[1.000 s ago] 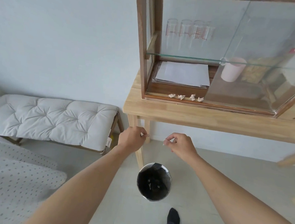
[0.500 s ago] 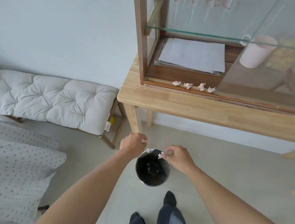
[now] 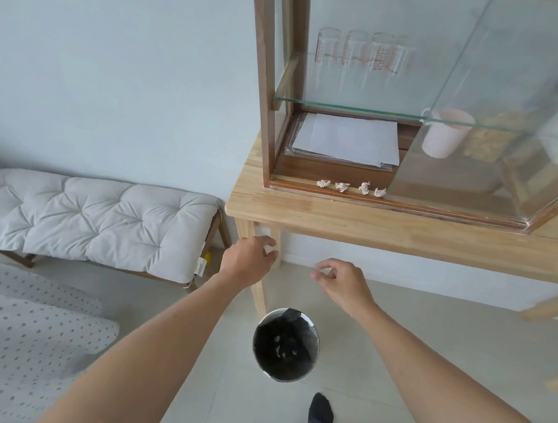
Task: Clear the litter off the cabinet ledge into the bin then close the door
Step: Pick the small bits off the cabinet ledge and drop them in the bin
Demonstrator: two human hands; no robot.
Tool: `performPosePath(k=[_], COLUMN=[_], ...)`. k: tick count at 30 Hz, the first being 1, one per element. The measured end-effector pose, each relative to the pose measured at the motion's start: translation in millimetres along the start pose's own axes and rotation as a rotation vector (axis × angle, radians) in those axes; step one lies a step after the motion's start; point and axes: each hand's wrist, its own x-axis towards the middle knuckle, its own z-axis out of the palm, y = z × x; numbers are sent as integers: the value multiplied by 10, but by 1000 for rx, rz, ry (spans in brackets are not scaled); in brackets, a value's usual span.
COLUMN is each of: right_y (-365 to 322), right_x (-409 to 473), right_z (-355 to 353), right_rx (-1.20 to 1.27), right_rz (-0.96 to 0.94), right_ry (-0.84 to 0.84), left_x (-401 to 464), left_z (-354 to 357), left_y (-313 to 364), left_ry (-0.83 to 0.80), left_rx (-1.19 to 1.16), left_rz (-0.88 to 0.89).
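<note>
Bare and loosely curled, my fingers hold nothing that I can see: on my left hand (image 3: 249,257) the thumb and forefinger sit a little apart, and on my right hand (image 3: 340,281) the fingertips (image 3: 315,274) are drawn near the thumb with only air between them. Both hands hang over the floor, just beyond the small metal bin (image 3: 286,345) with its black liner, where a few pale bits lie at the bottom. By my reckoning I am between loads, with the bin fed and more to fetch. Four crumpled paper scraps (image 3: 351,187) sit in a row on the cabinet ledge (image 3: 293,180), farther off and to the right, at the near edge of the wooden cabinet (image 3: 265,76) that stands on the pale wooden table (image 3: 370,225). Its glass door (image 3: 512,113) stands slid aside, covering the right half, so the left half with the stack of white paper (image 3: 347,138) is open. Next I should reach up and over the table edge, pinch the scraps from the ledge without knocking them into the track groove, and bring them back down. Only once the ledge is bare does the door want sliding shut.
</note>
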Motion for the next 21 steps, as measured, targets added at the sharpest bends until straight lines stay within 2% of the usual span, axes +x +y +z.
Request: performPosePath(k=[4,10,21], right_y=[-302,-644,-813], right_x=[-22,73,720], right_z=[-241,-627,-1097], right_rx=[36,86,49], right_rz=[-47,-105,-148], right_ry=[84,197,253], left_x=[21,172,717], left_z=[-331,-680,-653], left_y=[135,332,765], left_ry=[79,116,138], left_rx=[-21,-14,-39], left_rz=[85,145,162])
